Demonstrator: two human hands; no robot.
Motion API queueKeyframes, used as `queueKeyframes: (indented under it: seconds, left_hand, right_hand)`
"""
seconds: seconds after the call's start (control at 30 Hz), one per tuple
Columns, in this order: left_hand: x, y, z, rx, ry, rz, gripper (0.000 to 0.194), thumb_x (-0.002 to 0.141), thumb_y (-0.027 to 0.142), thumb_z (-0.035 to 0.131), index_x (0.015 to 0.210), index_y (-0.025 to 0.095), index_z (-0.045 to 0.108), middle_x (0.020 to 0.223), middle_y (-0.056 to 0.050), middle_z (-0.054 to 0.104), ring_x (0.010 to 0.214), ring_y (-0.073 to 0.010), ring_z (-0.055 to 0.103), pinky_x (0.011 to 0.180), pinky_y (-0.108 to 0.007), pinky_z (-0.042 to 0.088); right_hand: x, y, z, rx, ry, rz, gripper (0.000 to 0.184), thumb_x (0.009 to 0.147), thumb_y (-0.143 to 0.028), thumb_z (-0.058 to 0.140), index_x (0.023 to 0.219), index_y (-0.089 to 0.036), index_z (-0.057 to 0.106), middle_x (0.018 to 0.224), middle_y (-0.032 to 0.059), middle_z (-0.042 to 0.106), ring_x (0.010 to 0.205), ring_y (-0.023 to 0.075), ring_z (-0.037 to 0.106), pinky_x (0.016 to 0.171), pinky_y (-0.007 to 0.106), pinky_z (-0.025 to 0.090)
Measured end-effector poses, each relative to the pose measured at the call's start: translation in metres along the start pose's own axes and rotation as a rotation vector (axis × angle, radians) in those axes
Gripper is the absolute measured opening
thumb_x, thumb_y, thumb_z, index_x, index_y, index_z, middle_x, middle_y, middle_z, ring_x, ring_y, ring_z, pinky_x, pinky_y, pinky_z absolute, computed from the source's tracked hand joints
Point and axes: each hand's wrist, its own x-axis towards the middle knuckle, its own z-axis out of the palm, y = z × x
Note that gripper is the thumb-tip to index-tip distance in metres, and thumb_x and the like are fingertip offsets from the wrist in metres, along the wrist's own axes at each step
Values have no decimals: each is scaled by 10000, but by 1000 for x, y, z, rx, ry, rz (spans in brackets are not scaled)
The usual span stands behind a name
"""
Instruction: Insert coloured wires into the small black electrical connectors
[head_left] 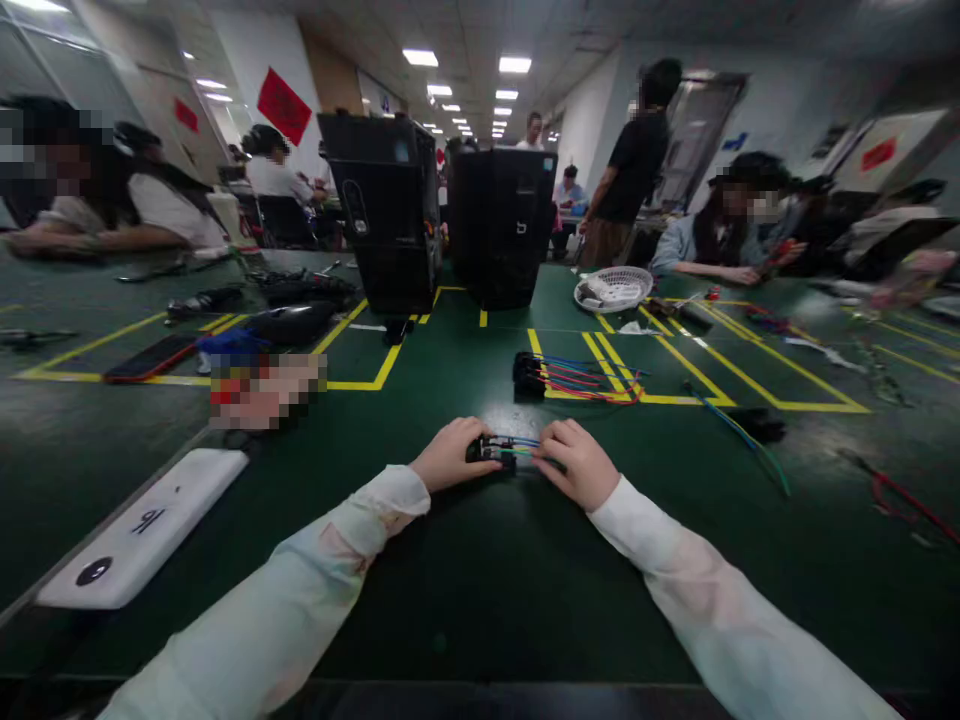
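Observation:
Just above the green tabletop, my left hand (pixel 454 455) is closed around a small black connector block (pixel 508 461). Blue and green-yellow wires (pixel 519 444) run out of its right side. Pinched in the fingers of my right hand (pixel 576 462) are the ends of these wires, close to the block. My fingers cover part of the block and the wire ends. Beyond my hands lie similar black connector blocks (pixel 528 375) with red and blue wires (pixel 589 378) pointing right.
Two black computer cases (pixel 390 210) stand at the back. A white basket (pixel 613 288) sits behind on the right. To the left are a white device (pixel 146 530) and tools inside yellow tape (pixel 358 386). Another black connector (pixel 757 424) with wires lies right. Several people sit around.

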Motion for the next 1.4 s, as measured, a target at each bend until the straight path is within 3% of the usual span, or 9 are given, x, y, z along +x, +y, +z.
queueKeyframes:
  seconds: [0.3,0.5,0.7,1.1,1.4]
  left_hand:
    - [2,3,-1,-123,54,70,398,713,422,653,1012,192,528,1024,-63,540,968,-201,521,833,-330,425]
    - [1,6,-2,-120,43,66,406,690,428,671,984,186,531,1007,-57,557,939,-195,536,817,-327,425]
    - [2,10,-1,-123,48,101,398,682,404,681,963,173,518,993,-58,556,924,-186,540,808,-308,422]
    - [3,15,1,14,-11,79,387,687,495,638,867,172,524,867,-27,550,804,-172,522,676,-268,384]
    - [3,18,1,55,-39,65,391,686,515,628,852,180,514,888,-29,552,848,-185,515,701,-276,373]
  right_hand:
    - [-4,-8,-4,-86,-67,-33,170,862,-251,457,737,-171,541,756,50,523,717,159,406,635,282,300]
    - [-5,-11,-2,-30,-77,-43,155,879,-241,422,910,-160,551,786,51,541,728,161,424,639,282,303]
    - [-5,-13,-3,11,-72,-31,148,874,-250,437,807,-165,538,744,41,539,707,154,425,636,283,303]
    - [-7,-17,-4,-41,-64,-5,171,884,-252,430,887,-185,587,787,44,550,746,157,435,635,286,298]
    - [-6,-18,-3,-8,-40,-15,190,881,-248,429,848,-166,597,811,60,528,730,155,415,639,286,318]
